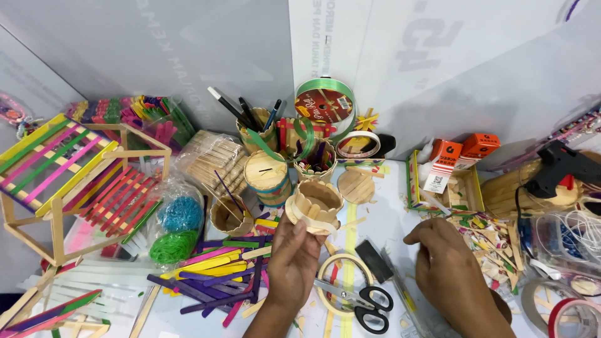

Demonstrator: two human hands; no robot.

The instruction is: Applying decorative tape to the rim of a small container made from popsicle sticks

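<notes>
While your left hand (293, 258) grips the stick cup (314, 204) from below, keep it level and bring your loosely curled, empty right hand (446, 263) from 3 o'clock.

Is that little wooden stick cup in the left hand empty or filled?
Empty: the stick cup, held by the left hand, tilts toward the camera, showing bare wood inside.

Red tape roll (571, 316) cut off by bottom edge; forearms too.

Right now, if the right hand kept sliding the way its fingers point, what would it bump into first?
The right hand points left across the table. It would probably meet the small black block first, then the scissors, though depth is hard to judge.
</notes>
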